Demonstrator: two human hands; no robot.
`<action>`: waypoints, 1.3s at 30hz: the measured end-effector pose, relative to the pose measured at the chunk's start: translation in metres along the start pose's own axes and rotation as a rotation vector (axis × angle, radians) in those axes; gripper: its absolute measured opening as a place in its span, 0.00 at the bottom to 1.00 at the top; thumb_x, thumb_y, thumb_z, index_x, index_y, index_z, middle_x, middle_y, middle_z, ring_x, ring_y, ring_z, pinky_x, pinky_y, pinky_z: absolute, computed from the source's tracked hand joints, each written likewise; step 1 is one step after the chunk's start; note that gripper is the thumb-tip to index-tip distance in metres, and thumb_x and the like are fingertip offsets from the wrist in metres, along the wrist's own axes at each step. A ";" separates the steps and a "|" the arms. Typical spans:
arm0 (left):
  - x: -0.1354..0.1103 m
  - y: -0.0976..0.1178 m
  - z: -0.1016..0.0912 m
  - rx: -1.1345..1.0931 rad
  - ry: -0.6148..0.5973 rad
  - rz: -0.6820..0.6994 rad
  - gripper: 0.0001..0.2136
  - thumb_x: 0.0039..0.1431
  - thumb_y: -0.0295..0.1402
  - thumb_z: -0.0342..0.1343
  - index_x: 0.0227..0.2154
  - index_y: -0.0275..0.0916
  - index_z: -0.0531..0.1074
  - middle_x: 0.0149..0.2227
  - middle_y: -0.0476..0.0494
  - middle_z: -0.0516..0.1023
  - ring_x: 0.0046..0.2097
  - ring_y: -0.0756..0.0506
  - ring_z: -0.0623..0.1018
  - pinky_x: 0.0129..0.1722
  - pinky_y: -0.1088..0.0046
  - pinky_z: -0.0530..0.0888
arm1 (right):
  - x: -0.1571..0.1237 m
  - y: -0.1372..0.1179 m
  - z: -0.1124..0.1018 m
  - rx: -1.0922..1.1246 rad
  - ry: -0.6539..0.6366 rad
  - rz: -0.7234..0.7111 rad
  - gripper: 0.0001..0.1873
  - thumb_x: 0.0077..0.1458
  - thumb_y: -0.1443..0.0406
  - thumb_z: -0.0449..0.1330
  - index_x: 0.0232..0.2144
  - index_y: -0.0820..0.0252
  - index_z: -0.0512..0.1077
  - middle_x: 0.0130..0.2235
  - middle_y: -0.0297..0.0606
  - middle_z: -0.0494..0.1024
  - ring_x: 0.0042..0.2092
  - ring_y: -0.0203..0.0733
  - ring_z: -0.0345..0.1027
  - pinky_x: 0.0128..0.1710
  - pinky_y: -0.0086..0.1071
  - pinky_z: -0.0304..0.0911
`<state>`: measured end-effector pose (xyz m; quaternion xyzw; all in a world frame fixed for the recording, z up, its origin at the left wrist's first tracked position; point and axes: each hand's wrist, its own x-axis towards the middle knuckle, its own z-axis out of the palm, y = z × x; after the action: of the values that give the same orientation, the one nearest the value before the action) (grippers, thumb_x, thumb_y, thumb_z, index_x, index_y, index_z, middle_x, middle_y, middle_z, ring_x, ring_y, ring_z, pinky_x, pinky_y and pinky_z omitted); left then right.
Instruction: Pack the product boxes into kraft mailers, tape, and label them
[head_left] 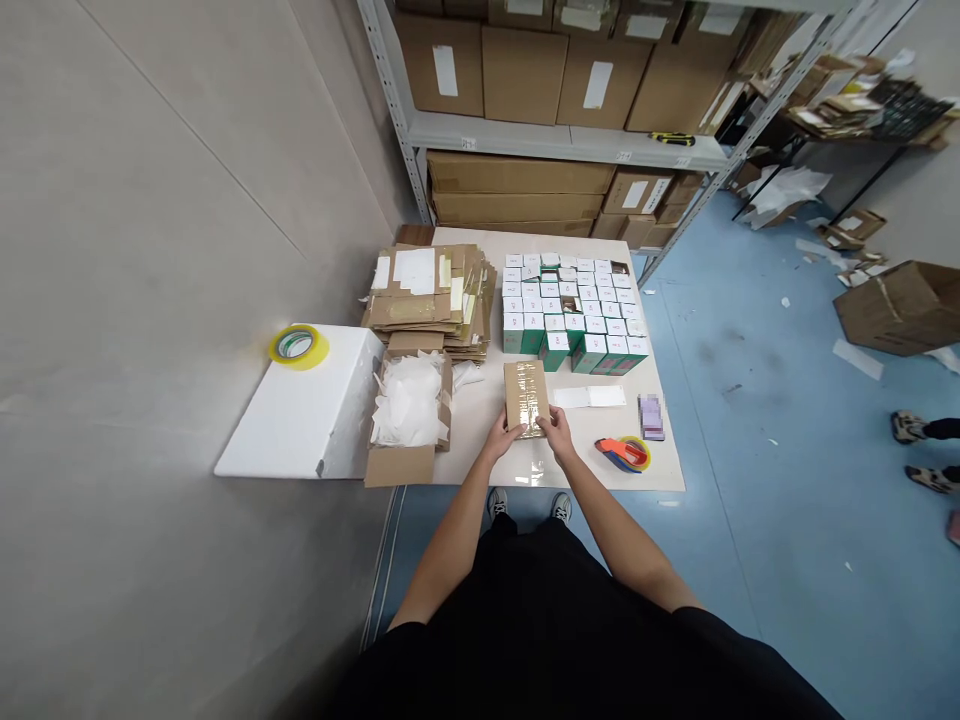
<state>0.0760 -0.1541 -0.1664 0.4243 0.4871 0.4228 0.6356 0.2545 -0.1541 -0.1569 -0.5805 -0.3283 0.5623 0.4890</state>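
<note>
A small brown cardboard box (pixel 524 393), wrapped in clear tape, lies on the white table (pixel 480 440) in front of me. My left hand (pixel 501 436) grips its near left corner and my right hand (pixel 556 430) grips its near right corner, fingers curled on the box. A strip of clear tape hangs off the near end of the box toward the table edge. An orange tape dispenser (pixel 624 453) lies to the right of my right hand.
Several white-and-green small boxes (pixel 574 312) stand in a block at the back. Flattened cartons (pixel 431 292) are stacked at the back left. An open carton of white padding (pixel 409 410), a white foam block (pixel 300 410) with a tape roll (pixel 298 346), white labels (pixel 589 397), shelving (pixel 562 140), another person's feet (pixel 911 428).
</note>
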 end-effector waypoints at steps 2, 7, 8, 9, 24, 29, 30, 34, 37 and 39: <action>0.002 0.009 0.005 0.011 0.006 0.030 0.47 0.55 0.42 0.68 0.74 0.44 0.52 0.69 0.36 0.68 0.66 0.35 0.72 0.66 0.54 0.68 | 0.000 -0.012 -0.003 -0.009 -0.020 -0.020 0.29 0.48 0.55 0.68 0.52 0.53 0.70 0.60 0.43 0.76 0.57 0.49 0.72 0.56 0.44 0.70; -0.002 0.035 0.016 0.044 0.009 0.084 0.48 0.56 0.42 0.68 0.75 0.43 0.51 0.71 0.37 0.65 0.67 0.35 0.70 0.67 0.55 0.67 | 0.001 -0.035 -0.014 -0.035 -0.083 -0.085 0.27 0.50 0.55 0.65 0.53 0.51 0.71 0.60 0.42 0.75 0.57 0.51 0.71 0.54 0.45 0.70; -0.004 0.040 0.019 0.047 0.015 0.101 0.47 0.56 0.42 0.68 0.75 0.43 0.51 0.71 0.37 0.65 0.67 0.35 0.70 0.67 0.55 0.67 | 0.002 -0.039 -0.017 -0.034 -0.095 -0.095 0.27 0.51 0.55 0.65 0.54 0.51 0.71 0.60 0.42 0.76 0.57 0.51 0.71 0.55 0.46 0.70; -0.007 0.046 0.024 0.044 0.023 0.120 0.47 0.57 0.42 0.68 0.75 0.43 0.51 0.71 0.37 0.65 0.67 0.35 0.71 0.67 0.55 0.67 | 0.003 -0.043 -0.020 -0.034 -0.106 -0.103 0.27 0.51 0.55 0.65 0.54 0.51 0.71 0.60 0.41 0.76 0.57 0.51 0.71 0.55 0.46 0.70; -0.076 0.078 0.065 -0.070 0.439 0.192 0.42 0.59 0.40 0.64 0.74 0.43 0.55 0.72 0.41 0.63 0.69 0.34 0.67 0.69 0.54 0.65 | -0.006 -0.098 -0.027 -0.072 -0.503 -0.117 0.27 0.54 0.55 0.66 0.56 0.49 0.71 0.62 0.40 0.74 0.60 0.52 0.69 0.58 0.49 0.69; -0.125 0.080 0.058 -0.073 0.604 0.214 0.42 0.58 0.41 0.65 0.74 0.43 0.56 0.71 0.43 0.65 0.69 0.35 0.68 0.69 0.57 0.66 | -0.028 -0.094 0.001 -0.112 -0.653 -0.105 0.28 0.53 0.54 0.66 0.56 0.49 0.71 0.62 0.40 0.74 0.58 0.51 0.70 0.57 0.49 0.70; -0.136 0.080 0.056 -0.074 0.640 0.226 0.41 0.59 0.41 0.65 0.73 0.43 0.56 0.71 0.43 0.64 0.69 0.35 0.67 0.69 0.57 0.65 | -0.035 -0.092 0.007 -0.118 -0.688 -0.103 0.28 0.53 0.54 0.66 0.56 0.49 0.71 0.62 0.41 0.74 0.58 0.52 0.70 0.57 0.49 0.71; -0.190 0.074 0.046 -0.098 0.795 0.262 0.41 0.59 0.41 0.64 0.74 0.42 0.56 0.71 0.43 0.64 0.70 0.35 0.67 0.71 0.56 0.63 | -0.072 -0.083 0.036 -0.149 -0.829 -0.113 0.29 0.53 0.54 0.66 0.57 0.50 0.71 0.62 0.42 0.75 0.58 0.53 0.71 0.57 0.50 0.71; -0.241 0.064 0.040 -0.120 0.908 0.268 0.41 0.60 0.41 0.64 0.74 0.41 0.55 0.71 0.42 0.65 0.70 0.35 0.67 0.70 0.56 0.64 | -0.112 -0.073 0.058 -0.171 -0.937 -0.119 0.29 0.54 0.54 0.66 0.57 0.51 0.71 0.62 0.42 0.75 0.58 0.52 0.71 0.57 0.49 0.71; -0.279 0.056 0.037 -0.139 0.974 0.286 0.41 0.60 0.41 0.64 0.74 0.41 0.56 0.70 0.42 0.66 0.69 0.34 0.68 0.70 0.56 0.65 | -0.143 -0.063 0.072 -0.181 -1.005 -0.115 0.29 0.54 0.54 0.67 0.57 0.51 0.72 0.61 0.42 0.75 0.58 0.52 0.71 0.57 0.49 0.71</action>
<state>0.0586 -0.4080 -0.0348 0.1970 0.6346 0.6855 0.2975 0.1735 -0.2535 -0.0430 -0.2595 -0.6014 0.7135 0.2486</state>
